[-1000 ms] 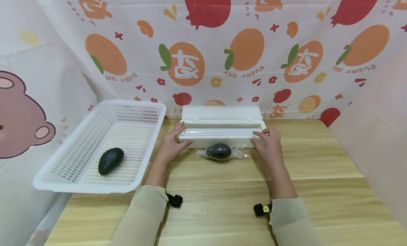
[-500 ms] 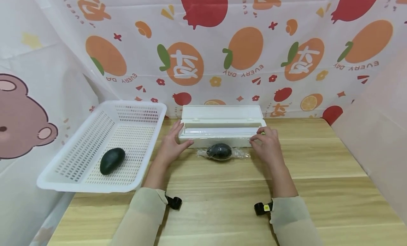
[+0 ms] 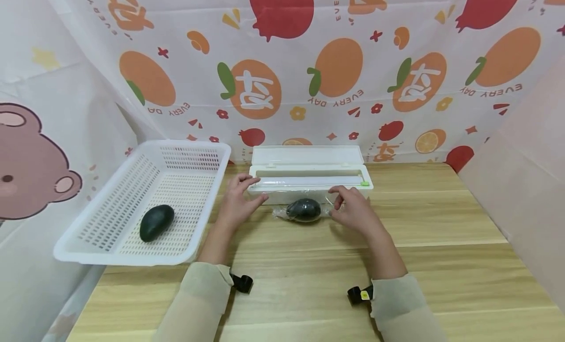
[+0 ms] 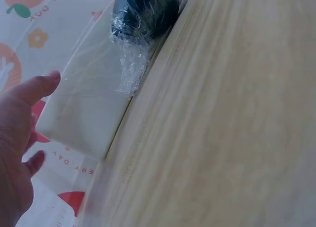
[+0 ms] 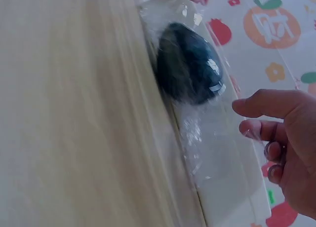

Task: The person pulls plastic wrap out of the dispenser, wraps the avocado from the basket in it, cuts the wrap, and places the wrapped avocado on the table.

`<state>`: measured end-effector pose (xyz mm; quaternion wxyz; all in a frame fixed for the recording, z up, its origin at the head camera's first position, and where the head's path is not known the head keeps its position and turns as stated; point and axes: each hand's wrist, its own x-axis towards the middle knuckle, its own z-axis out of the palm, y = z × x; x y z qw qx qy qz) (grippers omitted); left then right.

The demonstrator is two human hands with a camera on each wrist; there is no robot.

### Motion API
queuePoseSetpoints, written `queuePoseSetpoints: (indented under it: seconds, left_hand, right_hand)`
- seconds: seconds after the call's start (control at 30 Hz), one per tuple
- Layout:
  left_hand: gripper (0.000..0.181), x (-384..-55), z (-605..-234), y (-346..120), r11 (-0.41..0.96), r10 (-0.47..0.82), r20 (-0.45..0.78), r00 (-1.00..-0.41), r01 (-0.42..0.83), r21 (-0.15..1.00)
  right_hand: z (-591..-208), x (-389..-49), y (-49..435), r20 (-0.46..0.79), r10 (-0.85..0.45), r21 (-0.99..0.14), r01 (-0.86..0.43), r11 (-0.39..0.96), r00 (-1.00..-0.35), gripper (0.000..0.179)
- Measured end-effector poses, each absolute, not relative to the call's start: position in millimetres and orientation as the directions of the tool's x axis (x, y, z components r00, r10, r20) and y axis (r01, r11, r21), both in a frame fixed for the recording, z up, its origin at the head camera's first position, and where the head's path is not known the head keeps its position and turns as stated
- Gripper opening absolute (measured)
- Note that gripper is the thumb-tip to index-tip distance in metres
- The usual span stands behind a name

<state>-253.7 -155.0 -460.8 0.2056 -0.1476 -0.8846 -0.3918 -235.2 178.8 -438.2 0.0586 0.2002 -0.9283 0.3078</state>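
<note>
A dark avocado (image 3: 303,210), wrapped in clear plastic wrap (image 5: 195,143) with twisted ends, lies against the front of a white plastic wrap dispenser (image 3: 287,197). The dispenser's lid is raised, and a roll (image 3: 309,180) shows inside. At its left end my left hand (image 3: 236,204) has thumb and index finger spread around the front corner; contact is unclear. My right hand (image 3: 355,212) is by the wrapped avocado's right end. In the right wrist view its thumb and index finger stand apart, the other fingers bent, with a wisp of clear film across them.
A white perforated basket (image 3: 198,209) at the left holds another dark avocado (image 3: 156,223). A green slider (image 3: 364,183) sits at the dispenser's right end. Behind stands a fruit-patterned curtain (image 3: 295,87). The wooden table (image 3: 304,283) extends in front.
My right hand has left the dispenser's right end and moved left toward the wrapped avocado, uncovering the green slider. My left hand stays at the left end, its index finger slightly lifted.
</note>
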Motion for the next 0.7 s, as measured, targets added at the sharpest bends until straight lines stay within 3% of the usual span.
queuePoseSetpoints:
  seconds: [0.13, 0.37, 0.57, 0.7]
  left_hand:
    - [0.036, -250, -457, -153, 0.647, 0.127, 0.520, -0.844, 0.468, 0.602]
    - [0.027, -247, -447, -153, 0.688, 0.215, 0.504, -0.836, 0.497, 0.530]
    - [0.028, -243, -437, -154, 0.703, 0.272, 0.357, -0.893, 0.438, 0.561]
    - [0.031, -241, -432, -153, 0.707, 0.319, 0.216, -0.923, 0.384, 0.594]
  right_hand:
    - [-442, -237, 170, 0.197, -0.375, -0.538, -0.420, 0.731, -0.906, 0.065]
    - [-447, -237, 161, 0.217, -0.366, -0.569, -0.422, 0.706, -0.905, 0.053]
    - [-450, -236, 155, 0.160, -0.337, -0.639, -0.358, 0.681, -0.928, 0.054]
    - [-449, -234, 153, 0.141, -0.318, -0.657, -0.329, 0.679, -0.938, 0.042]
